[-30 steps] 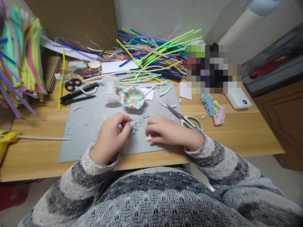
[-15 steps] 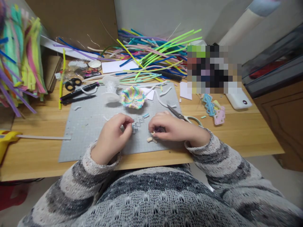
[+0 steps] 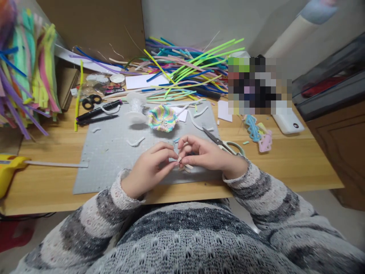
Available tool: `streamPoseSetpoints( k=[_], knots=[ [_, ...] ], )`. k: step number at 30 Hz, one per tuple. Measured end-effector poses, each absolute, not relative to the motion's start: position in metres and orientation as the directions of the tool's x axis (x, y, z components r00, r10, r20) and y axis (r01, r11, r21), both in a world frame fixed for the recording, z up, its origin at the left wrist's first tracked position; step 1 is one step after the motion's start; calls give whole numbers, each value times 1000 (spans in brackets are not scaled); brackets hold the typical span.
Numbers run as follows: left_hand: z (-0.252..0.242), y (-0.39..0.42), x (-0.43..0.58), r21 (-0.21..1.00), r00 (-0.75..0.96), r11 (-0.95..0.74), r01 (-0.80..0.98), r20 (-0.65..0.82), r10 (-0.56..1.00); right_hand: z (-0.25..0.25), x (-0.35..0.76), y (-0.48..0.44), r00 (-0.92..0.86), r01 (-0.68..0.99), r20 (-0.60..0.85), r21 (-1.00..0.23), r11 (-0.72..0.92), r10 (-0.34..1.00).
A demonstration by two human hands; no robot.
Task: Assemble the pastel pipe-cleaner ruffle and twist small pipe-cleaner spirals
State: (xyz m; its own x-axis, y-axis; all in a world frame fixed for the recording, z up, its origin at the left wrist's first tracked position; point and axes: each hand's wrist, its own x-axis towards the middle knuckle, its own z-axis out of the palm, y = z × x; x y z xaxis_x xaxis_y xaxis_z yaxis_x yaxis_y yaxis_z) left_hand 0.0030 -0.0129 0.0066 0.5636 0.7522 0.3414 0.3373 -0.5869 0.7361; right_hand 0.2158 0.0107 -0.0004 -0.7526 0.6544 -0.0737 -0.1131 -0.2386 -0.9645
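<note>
My left hand (image 3: 154, 163) and my right hand (image 3: 202, 152) meet over the front of a grey cutting mat (image 3: 114, 163). Between their fingertips both pinch a small cream pipe cleaner piece (image 3: 179, 160). Another short cream pipe cleaner piece (image 3: 188, 167) lies just below my right fingers. A bit of blue pipe cleaner (image 3: 176, 140) peeks out behind the fingertips, mostly hidden. Beyond the hands sits a ruffled, pastel-striped pipe cleaner flower (image 3: 162, 118). Scissors (image 3: 221, 142) lie to the right of my right hand, blades pointing away.
A spool of clear line (image 3: 136, 108) stands beside the flower. Loose pipe cleaners (image 3: 185, 68) are heaped at the back. Markers (image 3: 99, 110) lie at the left, with a yellow glue gun (image 3: 11, 171) at the near left edge. Blue zigzag clips (image 3: 252, 128) and a white device (image 3: 288, 120) are at the right.
My left hand has moved right and closer to me, away from the blue zigzag wire, to join my right hand at the cream piece. The view has shifted slightly.
</note>
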Motion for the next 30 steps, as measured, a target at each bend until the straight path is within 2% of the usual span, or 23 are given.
streamPoseSetpoints(
  k=[3, 6, 10, 12, 14, 21, 30],
  knots=[
    [7, -14, 3, 726, 547, -605, 328, 376, 748, -4, 213, 11, -757, -137, -69, -956, -260, 650],
    [8, -14, 4, 726, 483, -577, 375, 379, 790, -4, 214, 12, -709, -128, -39, -975, -183, 704],
    [9, -11, 3, 740, 362, -492, 458, 351, 864, 2, 217, 13, -552, -5, 154, -983, 182, 819],
    [9, -10, 3, 756, 348, -463, 462, 326, 879, 5, 218, 13, -542, 110, 253, -924, 366, 801],
    [9, -9, 4, 772, 354, -440, 458, 296, 887, 5, 218, 12, -567, 176, 297, -867, 465, 769],
    [7, -8, 3, 820, 335, -359, 446, 219, 916, 0, 217, 12, -555, 303, 330, -774, 555, 763],
    [4, -8, 4, 806, 343, -325, 494, 163, 925, 1, 216, 13, -574, 424, 319, -673, 606, 754]
  ],
)
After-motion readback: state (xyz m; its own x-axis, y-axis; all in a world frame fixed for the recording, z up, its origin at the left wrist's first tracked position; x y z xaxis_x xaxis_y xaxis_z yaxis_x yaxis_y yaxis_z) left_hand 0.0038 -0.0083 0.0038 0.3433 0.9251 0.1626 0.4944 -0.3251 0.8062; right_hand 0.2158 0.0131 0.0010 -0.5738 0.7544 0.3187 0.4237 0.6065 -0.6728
